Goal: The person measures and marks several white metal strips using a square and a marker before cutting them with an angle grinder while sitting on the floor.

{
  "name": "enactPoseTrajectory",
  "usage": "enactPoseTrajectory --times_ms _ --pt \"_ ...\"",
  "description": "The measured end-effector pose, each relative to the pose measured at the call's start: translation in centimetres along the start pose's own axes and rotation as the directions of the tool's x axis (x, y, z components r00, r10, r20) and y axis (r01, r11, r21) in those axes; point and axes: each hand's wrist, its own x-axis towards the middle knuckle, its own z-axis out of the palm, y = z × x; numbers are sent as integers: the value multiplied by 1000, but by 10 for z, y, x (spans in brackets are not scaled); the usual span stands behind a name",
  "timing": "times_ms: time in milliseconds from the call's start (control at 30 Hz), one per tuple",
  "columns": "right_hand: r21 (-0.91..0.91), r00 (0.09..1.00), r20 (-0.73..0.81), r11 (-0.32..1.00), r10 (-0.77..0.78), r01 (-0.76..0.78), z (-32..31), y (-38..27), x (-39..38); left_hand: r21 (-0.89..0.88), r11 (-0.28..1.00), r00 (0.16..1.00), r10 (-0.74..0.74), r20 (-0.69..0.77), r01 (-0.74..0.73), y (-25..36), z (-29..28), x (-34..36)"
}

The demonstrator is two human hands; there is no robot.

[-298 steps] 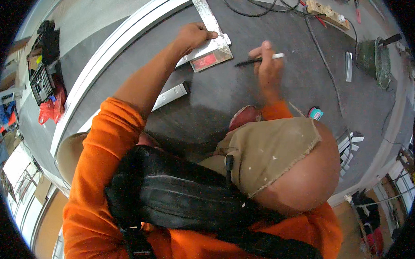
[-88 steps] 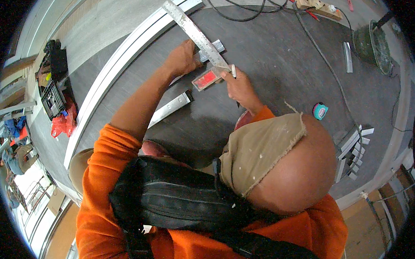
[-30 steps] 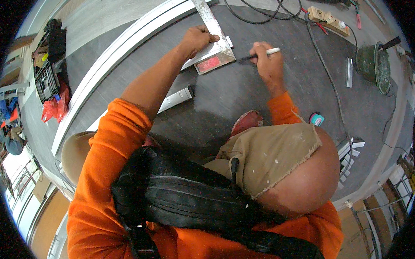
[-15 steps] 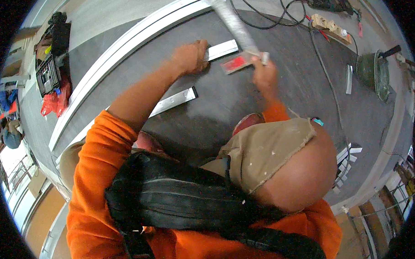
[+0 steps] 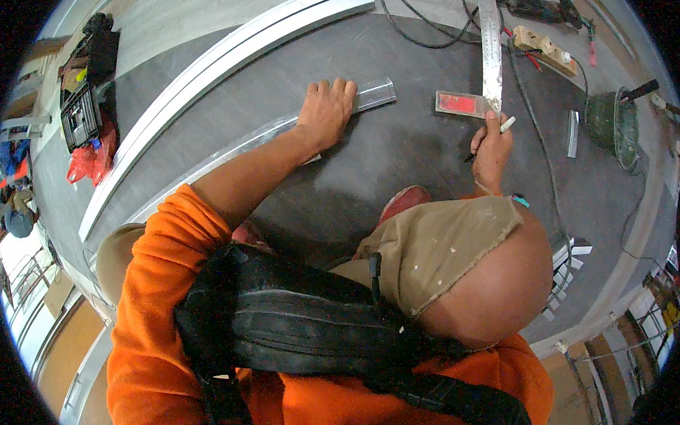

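Observation:
My left hand (image 5: pixel 327 113) is closed over a long silvery metal profile (image 5: pixel 375 95), near the profile's far end. The profile lies on the grey floor and runs back toward my left knee, partly covered by my forearm. In my right hand (image 5: pixel 493 152) are a try square (image 5: pixel 492 64), with a long worn metal blade and a red-marked stock, and a white marker (image 5: pixel 508 125) whose dark tip points down to the left. The square is held to the right of the profile's end, apart from it.
Long white profiles (image 5: pixel 210 64) lie beyond my left hand. At the far right are a power strip (image 5: pixel 544 49), black cables (image 5: pixel 428 43), a power tool (image 5: pixel 538 6) and a dark bucket (image 5: pixel 611 124). Short cut pieces (image 5: pixel 566 276) lie by my right knee; a red bag (image 5: pixel 93 159) sits left.
My right hand has moved right with the try square and marker, away from the profile's end. The profile under my left hand now shows a different, hollow-looking face.

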Motion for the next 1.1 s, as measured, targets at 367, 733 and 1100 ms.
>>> enactPoseTrajectory --times_ms 367,733,1100 --pt "-52 999 37 998 32 -30 1 2 0 -96 987 895 -74 440 129 -18 -1 0" --pt "128 976 199 986 84 -111 14 -3 -14 -15 982 969 -189 -158 189 -118 -45 60" --pt "106 879 436 958 195 -265 64 15 -38 -133 988 952 -38 302 81 -78 -25 49"
